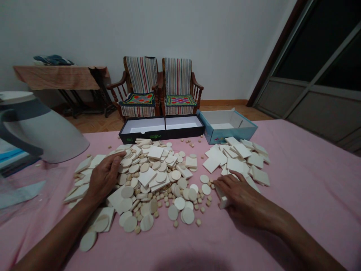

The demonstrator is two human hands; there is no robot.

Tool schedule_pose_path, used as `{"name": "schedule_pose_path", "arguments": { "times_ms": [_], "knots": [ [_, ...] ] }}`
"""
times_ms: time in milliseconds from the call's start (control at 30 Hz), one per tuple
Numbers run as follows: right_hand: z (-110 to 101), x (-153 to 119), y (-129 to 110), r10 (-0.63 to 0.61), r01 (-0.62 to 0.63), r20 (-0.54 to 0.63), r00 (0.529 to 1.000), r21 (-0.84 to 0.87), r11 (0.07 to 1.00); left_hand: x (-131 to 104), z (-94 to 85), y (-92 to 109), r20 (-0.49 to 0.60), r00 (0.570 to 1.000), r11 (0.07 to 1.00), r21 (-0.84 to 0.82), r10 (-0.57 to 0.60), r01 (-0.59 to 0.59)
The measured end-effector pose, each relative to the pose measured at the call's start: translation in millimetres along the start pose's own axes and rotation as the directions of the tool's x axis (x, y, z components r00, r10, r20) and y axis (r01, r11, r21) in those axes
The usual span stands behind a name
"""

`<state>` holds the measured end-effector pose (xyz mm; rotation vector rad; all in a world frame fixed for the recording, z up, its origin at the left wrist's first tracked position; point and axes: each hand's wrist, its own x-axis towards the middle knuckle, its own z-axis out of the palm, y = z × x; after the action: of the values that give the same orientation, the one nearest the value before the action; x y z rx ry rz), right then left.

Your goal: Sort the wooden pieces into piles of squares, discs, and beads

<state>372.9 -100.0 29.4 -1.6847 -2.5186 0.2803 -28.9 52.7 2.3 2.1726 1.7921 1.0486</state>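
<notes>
A heap of pale wooden pieces lies before me: round discs (pixel 130 224), square tiles (pixel 155 152) and small cubes (pixel 198 222). My left hand (pixel 105 175) rests against the heap's left side, the visible finger stretched over the pieces and the thumb close below it. Its other fingers are hidden, and nothing shows in its grip. To the right, my right hand (pixel 239 197) is closed around pale square wooden tiles (pixel 222 200) held on edge just above or on the cloth. How many it holds is hidden. Behind that hand lies a separate pile of square tiles (pixel 237 165).
Beyond the heap stand a black two-part box (pixel 183 133) and a light blue box (pixel 229 132). A grey-white jug (pixel 60 131) and clear plastic wrapping (pixel 25 194) are at the left. Pink cloth (pixel 304 177) covers the table. Two wooden armchairs (pixel 179 81) stand by the wall.
</notes>
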Motion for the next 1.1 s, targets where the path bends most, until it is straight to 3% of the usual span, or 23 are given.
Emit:
{"name": "schedule_pose_path", "arguments": {
  "times_ms": [100, 333, 400, 467, 567, 700, 767, 833, 900, 933, 1033, 1100],
  "knots": [
    [1.7, -0.2, 2.9, 0.007, -0.006, -0.054, 0.999, 0.008, 1.0, 0.2, -0.2, 0.6, 0.002, 1.0, 1.0, 0.016, 0.002, -0.002],
    [-0.7, 0.0, 0.5, 0.096, -0.095, -0.05, 0.994, 0.033, 0.995, 0.7, -3.0, 4.6, 0.031, 0.999, 0.998, 0.054, -0.026, 0.024],
    [-4.3, -1.4, 8.5, 0.104, -0.1, -0.079, 0.991, 0.06, 0.993, 1.1, -2.9, 4.0, 0.028, 0.999, 0.998, 0.058, -0.023, 0.021],
    [-12.1, -2.4, 28.8, 0.158, -0.146, -0.182, 0.97, 0.076, 0.986, 1.4, -1.8, 2.1, 0.012, 1.0, 0.999, 0.048, -0.009, 0.008],
    [-30.6, -1.0, 80.2, 0.341, -0.351, -0.398, 0.852, 0.049, 0.935, 1.4, 0.5, -1.8, -0.007, 1.0, 0.999, 0.033, 0.006, -0.005],
    [-52.0, 6.6, 151.3, 0.574, -0.635, -0.466, 0.673, 0.032, 0.771, 1.4, 2.7, -5.8, -0.025, 0.999, 0.999, 0.008, 0.033, -0.033],
    [-55.0, 11.3, 170.4, 0.634, -0.684, -0.451, 0.628, 0.069, 0.726, 1.9, 3.5, -7.1, -0.026, 0.999, 0.999, 0.003, 0.036, -0.036],
    [-52.0, 16.5, 173.0, 0.626, -0.678, -0.492, 0.605, 0.095, 0.729, 2.4, 4.3, -8.1, -0.027, 0.999, 0.999, 0.005, 0.038, -0.038],
    [-43.8, 22.9, 159.6, 0.551, -0.602, -0.548, 0.63, 0.104, 0.792, 2.7, 4.8, -8.9, -0.032, 0.998, 0.999, 0.007, 0.047, -0.047],
    [-38.3, 26.8, 148.0, 0.495, -0.529, -0.55, 0.672, 0.111, 0.841, 2.7, 4.9, -9.2, -0.035, 0.998, 0.999, 0.006, 0.053, -0.053],
    [-17.5, 41.4, 104.0, 0.237, -0.193, -0.415, 0.879, 0.145, 0.97, 2.2, 4.7, -9.2, -0.042, 0.997, 0.998, 0.001, 0.062, -0.062],
    [-2.6, 51.7, 76.7, 0.054, -0.035, -0.325, 0.944, 0.063, 0.997, 1.7, 4.5, -8.3, -0.041, 0.997, 0.998, -0.001, 0.063, -0.063]
  ]
}}
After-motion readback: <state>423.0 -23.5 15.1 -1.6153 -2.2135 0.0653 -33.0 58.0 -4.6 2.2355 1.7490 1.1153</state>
